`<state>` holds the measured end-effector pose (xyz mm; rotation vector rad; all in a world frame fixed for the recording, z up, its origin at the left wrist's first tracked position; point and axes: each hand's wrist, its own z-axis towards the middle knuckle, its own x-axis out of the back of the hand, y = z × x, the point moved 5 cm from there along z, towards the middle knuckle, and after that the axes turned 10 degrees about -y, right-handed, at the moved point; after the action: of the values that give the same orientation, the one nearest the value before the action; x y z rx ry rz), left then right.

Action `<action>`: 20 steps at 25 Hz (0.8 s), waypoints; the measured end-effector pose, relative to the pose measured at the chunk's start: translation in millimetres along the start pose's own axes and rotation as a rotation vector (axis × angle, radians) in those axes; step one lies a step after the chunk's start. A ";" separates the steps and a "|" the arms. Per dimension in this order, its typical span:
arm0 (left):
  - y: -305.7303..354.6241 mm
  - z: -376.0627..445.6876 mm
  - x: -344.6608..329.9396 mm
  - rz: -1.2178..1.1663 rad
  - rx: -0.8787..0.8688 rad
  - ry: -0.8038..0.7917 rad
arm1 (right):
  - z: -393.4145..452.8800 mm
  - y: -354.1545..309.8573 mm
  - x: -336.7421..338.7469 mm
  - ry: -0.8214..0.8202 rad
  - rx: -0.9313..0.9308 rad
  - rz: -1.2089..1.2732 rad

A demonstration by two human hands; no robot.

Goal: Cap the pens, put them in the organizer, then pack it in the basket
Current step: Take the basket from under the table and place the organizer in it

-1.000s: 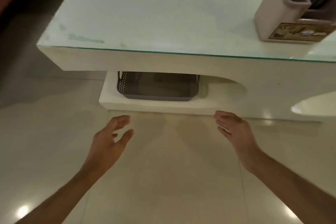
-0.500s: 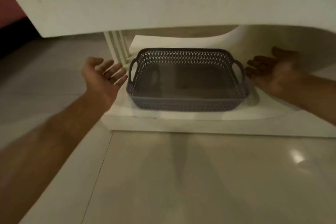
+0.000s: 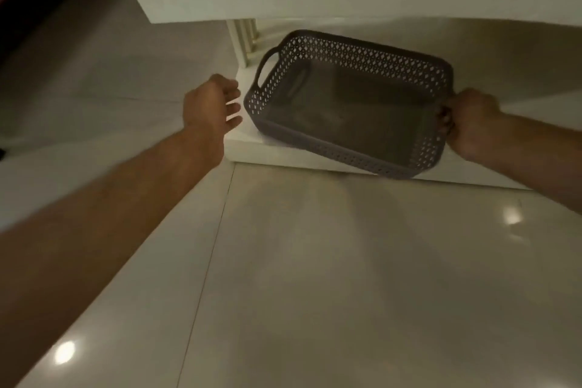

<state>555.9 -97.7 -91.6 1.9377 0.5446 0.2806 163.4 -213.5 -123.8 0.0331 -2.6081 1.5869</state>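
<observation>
- Right hand gripped the right end of the grey perforated plastic basket, fingers curled round it.
- Left hand hovered just left of it, fingers loosely spread, holding nothing.

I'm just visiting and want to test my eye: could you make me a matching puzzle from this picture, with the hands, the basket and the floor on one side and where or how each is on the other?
Things:
1. left hand
2. right hand
3. basket
4. floor

States:
A. grey, perforated, on the white shelf under the table
B. glossy pale tiles with light spots
C. grips the basket's end
D. open beside the basket's handle, holding nothing

Pairs: 1-D, 2-C, 3-A, 4-B
</observation>
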 end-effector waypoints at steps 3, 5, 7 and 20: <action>-18.9 -51.2 29.7 0.085 0.192 0.048 | -77.4 22.1 19.4 0.141 -0.127 0.061; -24.3 -94.4 37.7 0.132 0.379 -0.069 | -128.9 22.5 33.6 0.099 -0.208 0.080; -24.5 -138.8 38.0 0.234 0.527 -0.193 | -171.3 17.5 48.0 -0.013 -0.245 0.083; 222.4 -300.9 25.6 0.189 0.672 -0.260 | -352.4 -249.0 98.5 -0.131 -0.368 -0.012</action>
<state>503.3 79.8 234.6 2.6340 0.2984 -0.0539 103.9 -12.9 266.2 0.1316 -2.9507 1.1116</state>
